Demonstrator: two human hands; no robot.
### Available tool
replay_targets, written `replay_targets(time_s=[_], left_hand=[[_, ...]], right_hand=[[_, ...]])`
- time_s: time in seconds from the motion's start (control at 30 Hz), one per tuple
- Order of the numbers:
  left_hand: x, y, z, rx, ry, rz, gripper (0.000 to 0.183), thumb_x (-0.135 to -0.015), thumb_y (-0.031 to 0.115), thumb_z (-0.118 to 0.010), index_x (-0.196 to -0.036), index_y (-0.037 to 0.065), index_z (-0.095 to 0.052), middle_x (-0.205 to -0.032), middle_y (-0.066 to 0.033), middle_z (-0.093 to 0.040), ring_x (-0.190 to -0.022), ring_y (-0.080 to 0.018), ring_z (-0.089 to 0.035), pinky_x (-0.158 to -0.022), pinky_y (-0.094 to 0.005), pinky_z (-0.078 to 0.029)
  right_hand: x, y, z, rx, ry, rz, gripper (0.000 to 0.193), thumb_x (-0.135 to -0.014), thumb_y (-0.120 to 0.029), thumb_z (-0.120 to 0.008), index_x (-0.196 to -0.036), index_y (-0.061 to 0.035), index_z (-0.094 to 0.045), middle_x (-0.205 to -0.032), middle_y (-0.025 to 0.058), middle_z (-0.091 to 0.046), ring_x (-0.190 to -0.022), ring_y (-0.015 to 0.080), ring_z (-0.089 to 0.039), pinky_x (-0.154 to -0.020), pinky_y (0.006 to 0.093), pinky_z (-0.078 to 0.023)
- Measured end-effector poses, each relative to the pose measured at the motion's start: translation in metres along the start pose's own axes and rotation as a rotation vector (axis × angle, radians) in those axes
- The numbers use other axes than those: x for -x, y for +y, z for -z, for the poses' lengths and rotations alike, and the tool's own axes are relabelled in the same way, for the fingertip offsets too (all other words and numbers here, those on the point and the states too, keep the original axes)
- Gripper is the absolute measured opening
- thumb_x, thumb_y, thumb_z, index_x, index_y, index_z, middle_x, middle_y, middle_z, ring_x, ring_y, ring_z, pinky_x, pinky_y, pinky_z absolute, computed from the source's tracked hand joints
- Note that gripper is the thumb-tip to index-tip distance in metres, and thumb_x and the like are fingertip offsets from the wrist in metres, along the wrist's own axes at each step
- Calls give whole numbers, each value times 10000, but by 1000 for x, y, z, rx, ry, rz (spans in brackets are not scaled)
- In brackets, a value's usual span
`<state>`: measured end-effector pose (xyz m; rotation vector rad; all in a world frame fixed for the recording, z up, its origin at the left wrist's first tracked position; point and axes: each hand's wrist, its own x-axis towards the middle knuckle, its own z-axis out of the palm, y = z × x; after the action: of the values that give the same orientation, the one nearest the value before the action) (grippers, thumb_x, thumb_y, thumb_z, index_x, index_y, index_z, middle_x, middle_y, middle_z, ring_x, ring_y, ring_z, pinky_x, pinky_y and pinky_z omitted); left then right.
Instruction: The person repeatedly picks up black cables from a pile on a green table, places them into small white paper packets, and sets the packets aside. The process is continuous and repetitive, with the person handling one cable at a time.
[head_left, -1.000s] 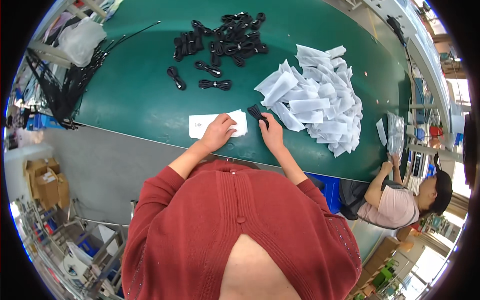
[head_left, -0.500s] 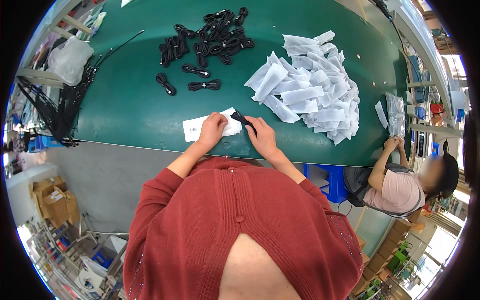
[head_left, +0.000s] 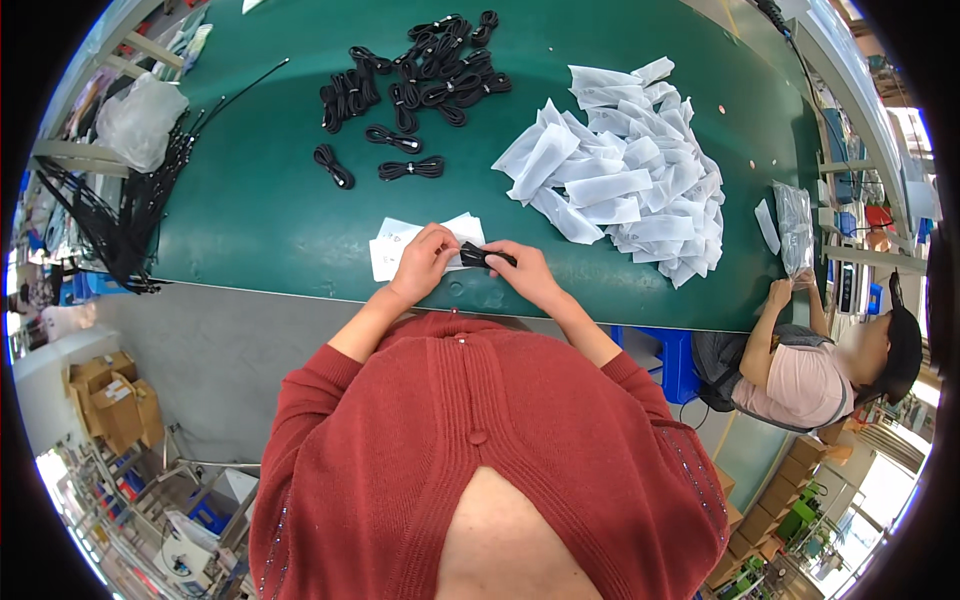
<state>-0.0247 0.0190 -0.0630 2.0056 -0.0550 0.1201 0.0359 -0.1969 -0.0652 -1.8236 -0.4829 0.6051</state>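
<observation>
Small flat white bags (head_left: 385, 262) lie in a loose stack near the table's front edge. Over them, my left hand (head_left: 422, 264) pinches with thumb and fingertips at the edge of a top bag. My right hand (head_left: 527, 274) grips a folded bundle of black cable (head_left: 476, 256) from its right end. The bundle's left end points at my left fingertips, against the white bag. Whether it is inside the bag's mouth I cannot tell. Farther off lie single coiled black cables (head_left: 410, 168), tied in the middle.
A heap of coiled black cables (head_left: 445, 70) sits at the back. Many filled white bags (head_left: 640, 185) are piled to the right on the green table (head_left: 260, 220). Long black cables (head_left: 120, 225) hang at the left edge. A person (head_left: 800, 370) at the right handles clear plastic packs (head_left: 795, 225).
The cable bundle has turned from slanting to nearly level and moved against the white bag. The bags have fanned apart slightly under my left hand.
</observation>
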Motion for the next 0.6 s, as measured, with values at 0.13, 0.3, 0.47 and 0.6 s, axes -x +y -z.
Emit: replay_targets(time_s=[0.13,0.3,0.47,0.6], left_hand=[[-2,13,7,-81,-25,-150,126,-764,-26,-659,-850,34,-588,-930,-96,-588,-904,-301,-557,-775,-371,-461],[-7,25,14,-146,11,-175,125,-759,-18,-669,-843,41,-597,-948,-89,-600,-913,-297,-547,-815,-375,-446],[-14,33,16,-154,55,-214,113,-764,4,-675,-840,47,-603,-969,-83,-612,-907,-277,-548,-810,-357,-441],[-22,42,19,64,102,-45,72,-806,37,-658,-853,44,-604,-997,-66,-608,-891,-189,-540,-777,-299,-433]], right_hand=[[-3,-7,2,-449,-128,-533,248,-867,-180,-653,-1097,-88,-660,-842,80,-639,-691,209,-589,-636,301,-479],[2,-28,-4,157,14,143,307,-862,-144,-662,-1152,-54,-618,-886,75,-584,-742,182,-579,-668,278,-477],[-3,-52,-5,59,84,130,371,-828,-49,-678,-1188,-56,-589,-1002,77,-545,-755,158,-573,-670,273,-482],[-8,-58,-9,-108,204,256,436,-814,22,-666,-1228,-46,-548,-1139,88,-483,-749,111,-540,-661,232,-462]])
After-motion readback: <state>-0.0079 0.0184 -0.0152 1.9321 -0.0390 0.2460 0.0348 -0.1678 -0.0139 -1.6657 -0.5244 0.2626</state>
